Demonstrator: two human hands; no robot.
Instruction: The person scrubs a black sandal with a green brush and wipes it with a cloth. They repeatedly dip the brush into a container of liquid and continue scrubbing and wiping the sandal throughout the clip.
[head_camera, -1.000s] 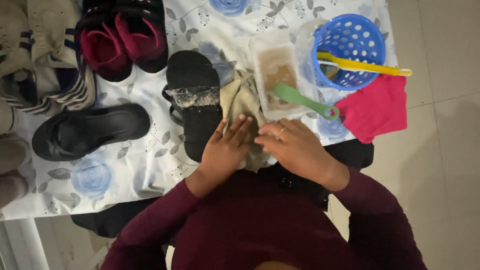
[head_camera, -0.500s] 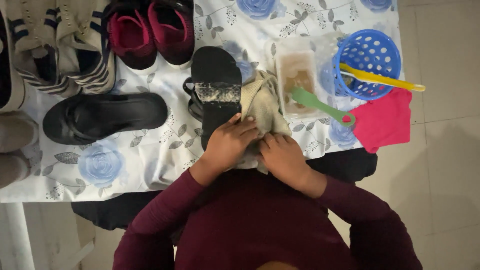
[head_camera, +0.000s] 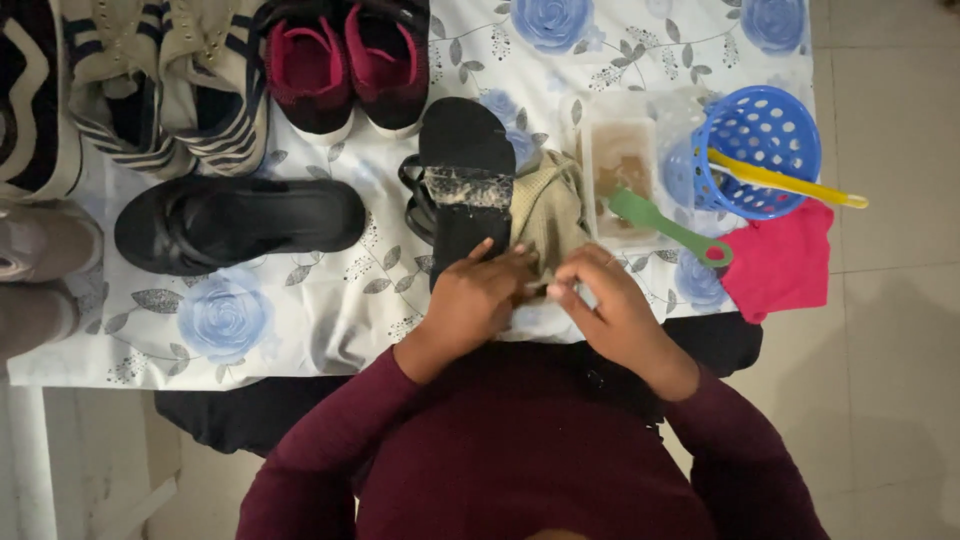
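A black sandal (head_camera: 462, 180) with a dirty, crusted strap lies sole-down on the flowered tablecloth (head_camera: 300, 310), just ahead of me. A beige cloth (head_camera: 548, 210) is bunched to its right. My left hand (head_camera: 472, 300) rests on the near end of the sandal and pinches the cloth's near edge. My right hand (head_camera: 600, 300) grips the same edge of the beige cloth from the right; the two hands almost touch.
A second black sandal (head_camera: 240, 225) lies to the left. Pink-lined black shoes (head_camera: 345, 60) and striped sneakers (head_camera: 165, 80) stand at the back. Right: a clear tub of brown liquid (head_camera: 620, 160), a green brush (head_camera: 665, 225), a blue basket (head_camera: 760, 150) holding a yellow tool, a pink cloth (head_camera: 780, 265).
The view has shifted so the table sits further right. My hands slid from lying flat on the cloth to pinching its near edge beside the sandal.
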